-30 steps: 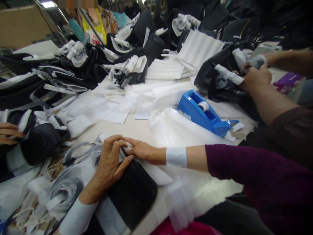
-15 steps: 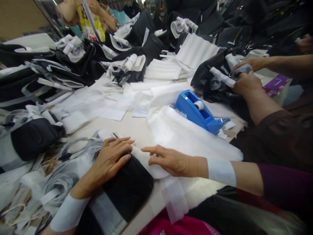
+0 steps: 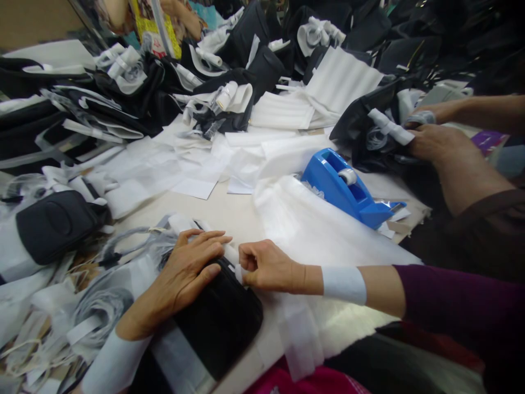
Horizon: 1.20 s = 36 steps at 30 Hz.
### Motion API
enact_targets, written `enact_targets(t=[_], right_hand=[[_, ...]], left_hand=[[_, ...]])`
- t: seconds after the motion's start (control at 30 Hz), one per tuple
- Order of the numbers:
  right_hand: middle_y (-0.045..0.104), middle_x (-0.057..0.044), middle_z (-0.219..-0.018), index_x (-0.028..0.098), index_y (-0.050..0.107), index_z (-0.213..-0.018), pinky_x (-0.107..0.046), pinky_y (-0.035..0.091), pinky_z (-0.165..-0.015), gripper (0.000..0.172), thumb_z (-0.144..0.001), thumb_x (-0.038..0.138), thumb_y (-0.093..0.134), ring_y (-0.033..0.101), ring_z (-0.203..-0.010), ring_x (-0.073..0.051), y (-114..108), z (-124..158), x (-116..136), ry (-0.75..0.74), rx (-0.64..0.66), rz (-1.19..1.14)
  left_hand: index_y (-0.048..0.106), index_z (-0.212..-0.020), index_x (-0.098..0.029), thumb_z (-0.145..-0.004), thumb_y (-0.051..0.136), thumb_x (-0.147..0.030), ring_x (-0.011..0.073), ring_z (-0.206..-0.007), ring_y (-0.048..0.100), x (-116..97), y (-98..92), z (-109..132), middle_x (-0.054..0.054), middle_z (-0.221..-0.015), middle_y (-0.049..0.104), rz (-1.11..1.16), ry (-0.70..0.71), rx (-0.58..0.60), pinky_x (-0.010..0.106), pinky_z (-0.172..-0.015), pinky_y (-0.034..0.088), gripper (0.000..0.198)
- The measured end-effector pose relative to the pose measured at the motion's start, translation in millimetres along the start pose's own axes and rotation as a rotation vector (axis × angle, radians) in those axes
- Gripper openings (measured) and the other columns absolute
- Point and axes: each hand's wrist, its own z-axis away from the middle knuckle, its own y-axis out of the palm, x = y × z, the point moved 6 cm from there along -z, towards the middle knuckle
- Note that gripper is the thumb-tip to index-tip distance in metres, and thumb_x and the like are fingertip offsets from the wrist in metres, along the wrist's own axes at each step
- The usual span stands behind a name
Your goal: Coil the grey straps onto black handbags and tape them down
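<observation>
My left hand [image 3: 186, 276] lies flat with its fingers stretched out on a black pouch [image 3: 221, 323] at the near edge of the table. My right hand [image 3: 268, 267] is closed in a pinch on the edge of a white foam sheet [image 3: 233, 257] that runs along the pouch's far side. White bands wrap both my wrists. A larger white foam sheet [image 3: 320, 235] lies under and behind my right forearm.
A blue tape dispenser [image 3: 346, 189] stands to the right of centre. Another person's hands [image 3: 435, 139] work on a black bag at the right. A black pouch [image 3: 57, 221] lies at the left. Black bags and white foam pieces [image 3: 283, 112] pile up across the back.
My right hand has drawn back toward the pouch and closed from flat fingers to a pinch on the foam edge. My left hand has stayed on the pouch.
</observation>
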Motion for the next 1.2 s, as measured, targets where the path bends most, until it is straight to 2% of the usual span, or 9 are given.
enact_targets(t=[0.17, 0.33, 0.5, 0.57, 0.8, 0.97, 1.07, 1.13, 1.2], right_hand=[[0.048, 0.008, -0.056, 0.018, 0.048, -0.058, -0.021, 0.027, -0.051, 0.018, -0.060, 0.012, 0.066, 0.042, -0.054, -0.008, 2.7, -8.0, 5.8, 0.025, -0.018, 0.007], [0.045, 0.008, -0.056, 0.018, 0.051, -0.064, -0.020, 0.030, -0.054, 0.015, -0.070, 0.012, 0.064, 0.042, -0.055, -0.007, 0.4, -3.4, 9.8, -0.185, -0.029, -0.091], [0.040, 0.008, -0.056, 0.015, 0.046, -0.054, -0.019, 0.030, -0.056, 0.027, -0.072, 0.008, 0.064, 0.040, -0.057, -0.006, 6.7, -22.8, 34.4, -0.453, 0.357, 0.000], [0.041, 0.008, -0.056, 0.015, 0.046, -0.051, -0.019, 0.031, -0.057, 0.028, -0.069, 0.003, 0.064, 0.041, -0.058, -0.006, 6.7, -30.6, 39.3, -0.463, 0.415, 0.054], [0.052, 0.008, -0.062, 0.016, 0.058, -0.073, -0.019, 0.037, -0.059, 0.011, -0.073, 0.006, 0.063, 0.049, -0.060, -0.008, 0.8, -10.3, 15.0, -0.143, 0.173, -0.184], [0.041, 0.009, -0.056, 0.016, 0.046, -0.059, -0.018, 0.034, -0.057, 0.024, -0.070, -0.003, 0.054, 0.041, -0.057, -0.006, 9.6, -9.7, 17.3, -0.297, 0.253, -0.237], [0.048, 0.007, -0.063, 0.016, 0.053, -0.065, -0.018, 0.039, -0.063, 0.020, -0.075, -0.001, 0.059, 0.047, -0.064, -0.008, 6.3, -10.2, 17.6, -0.343, 0.323, -0.245], [0.055, 0.003, -0.081, 0.015, 0.060, -0.075, -0.019, 0.043, -0.071, 0.013, -0.075, 0.004, 0.067, 0.053, -0.077, -0.010, -2.8, -3.4, 13.7, -0.324, 0.267, -0.205], [0.055, -0.001, -0.097, 0.016, 0.063, -0.087, -0.021, 0.044, -0.075, 0.023, -0.070, 0.005, 0.074, 0.054, -0.085, -0.011, -12.7, 7.6, 5.8, -0.259, 0.132, -0.108]], left_hand=[[0.053, -0.102, -0.022, -0.095, 0.031, -0.039, 0.0265, -0.131, 0.045, -0.9, -1.2, 0.2, 0.009, -0.133, 0.059, 0.024, 0.012, 0.006, 0.047, -0.106, 0.024, 0.029], [0.049, -0.104, -0.022, -0.095, 0.027, -0.040, 0.0260, -0.128, 0.047, 0.3, -0.9, -0.1, 0.010, -0.128, 0.060, 0.062, -0.012, -0.036, 0.047, -0.106, 0.024, 0.030], [0.050, -0.100, -0.021, -0.095, 0.022, -0.041, 0.0272, -0.121, 0.051, -1.3, -0.8, -4.0, 0.010, -0.115, 0.064, 0.071, -0.024, -0.044, 0.047, -0.104, 0.027, 0.035], [0.051, -0.107, -0.020, -0.095, 0.021, -0.042, 0.0273, -0.118, 0.052, -1.8, -1.5, -4.9, 0.010, -0.116, 0.063, 0.047, -0.001, -0.058, 0.047, -0.103, 0.027, 0.039], [0.047, -0.131, -0.021, -0.097, 0.022, -0.041, 0.0246, -0.123, 0.051, 4.5, 4.8, -4.0, 0.008, -0.131, 0.059, -0.006, 0.009, -0.048, 0.044, -0.102, 0.024, 0.046], [0.055, -0.125, -0.025, -0.098, 0.024, -0.037, 0.0242, -0.122, 0.051, 4.3, 9.3, -8.2, 0.003, -0.128, 0.063, -0.076, -0.008, -0.029, 0.044, -0.099, 0.025, 0.042], [0.057, -0.122, -0.025, -0.099, 0.024, -0.034, 0.0233, -0.120, 0.052, 5.3, 11.4, -10.2, 0.003, -0.126, 0.064, -0.117, -0.028, -0.017, 0.043, -0.097, 0.026, 0.041], [0.058, -0.121, -0.024, -0.099, 0.027, -0.034, 0.0234, -0.120, 0.053, 5.8, 11.9, -10.3, 0.003, -0.125, 0.065, -0.146, -0.035, -0.030, 0.042, -0.097, 0.026, 0.039], [0.059, -0.120, -0.024, -0.098, 0.031, -0.035, 0.0238, -0.120, 0.054, 5.3, 11.9, -9.9, 0.003, -0.125, 0.066, -0.164, -0.039, -0.049, 0.042, -0.099, 0.026, 0.037]])
